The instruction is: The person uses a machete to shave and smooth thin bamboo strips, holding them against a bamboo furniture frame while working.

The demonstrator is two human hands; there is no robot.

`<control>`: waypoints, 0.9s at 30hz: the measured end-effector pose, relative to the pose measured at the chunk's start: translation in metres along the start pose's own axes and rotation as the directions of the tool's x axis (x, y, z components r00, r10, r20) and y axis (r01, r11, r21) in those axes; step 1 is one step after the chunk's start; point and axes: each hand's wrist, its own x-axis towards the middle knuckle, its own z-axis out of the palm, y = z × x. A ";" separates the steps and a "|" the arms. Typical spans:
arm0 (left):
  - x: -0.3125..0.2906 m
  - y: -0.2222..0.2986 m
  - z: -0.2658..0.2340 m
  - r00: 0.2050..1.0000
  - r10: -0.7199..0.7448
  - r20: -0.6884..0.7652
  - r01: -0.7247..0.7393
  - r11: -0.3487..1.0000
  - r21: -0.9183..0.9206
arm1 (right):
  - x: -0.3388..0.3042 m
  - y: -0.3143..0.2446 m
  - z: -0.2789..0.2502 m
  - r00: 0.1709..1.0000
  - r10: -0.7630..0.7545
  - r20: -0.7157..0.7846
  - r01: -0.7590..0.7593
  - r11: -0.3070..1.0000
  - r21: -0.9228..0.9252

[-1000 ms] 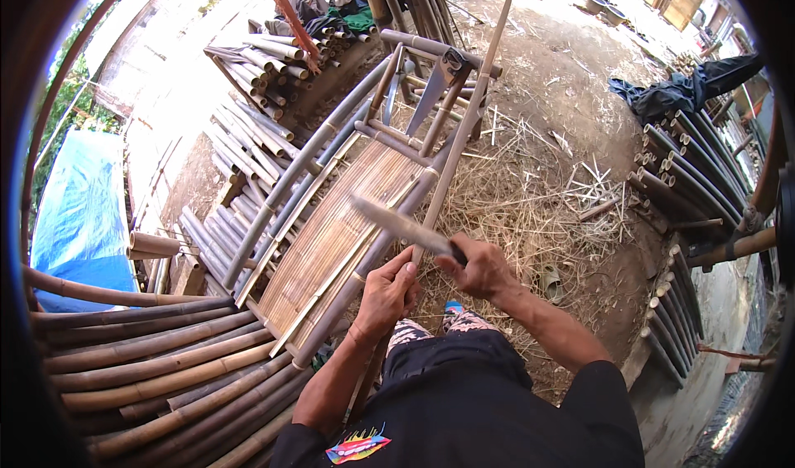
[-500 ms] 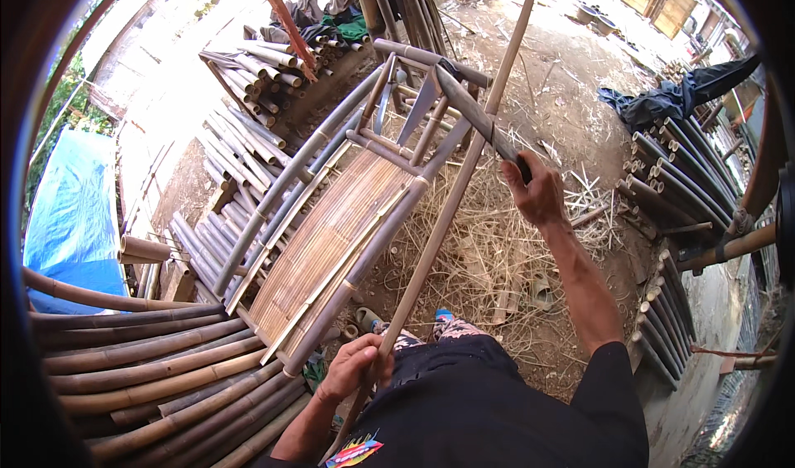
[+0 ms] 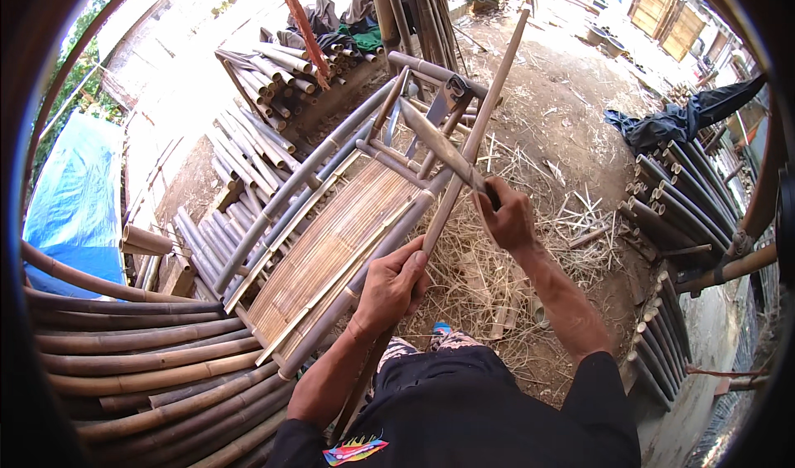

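- Against half a second before, I had the left hand (image 3: pixel 391 286) higher along the wooden pole (image 3: pixel 487 108), away from the body toward twelve o'clock.
- The right hand (image 3: pixel 508 219) had come back toward seven o'clock, so the two were closer together.
- The large knife (image 3: pixel 441 145) had travelled with it; its blade pointed to about eleven o'clock and crossed in front of the pole. I could not tell whether the edge was touching.
- My left forearm came in from seven o'clock and aimed at one, the fingers wrapped around the pole and the thumb lying along it.
- My right forearm rose from five o'clock toward eleven, its fingers closed round the knife's dark handle.
- The pole slanted from seven o'clock to one, passing over the far right corner of the slatted bamboo frame (image 3: pixel 331 248).
- A saw (image 3: pixel 453 92) sat at that frame's far end, just beside the pole, toward ten o'clock.
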 end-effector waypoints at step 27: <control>-0.191 -0.088 -0.085 0.946 -0.325 0.002 0.323 0.940 0.108 | 0.036 0.171 -0.130 0.847 0.421 -0.323 -0.510 0.816 -0.274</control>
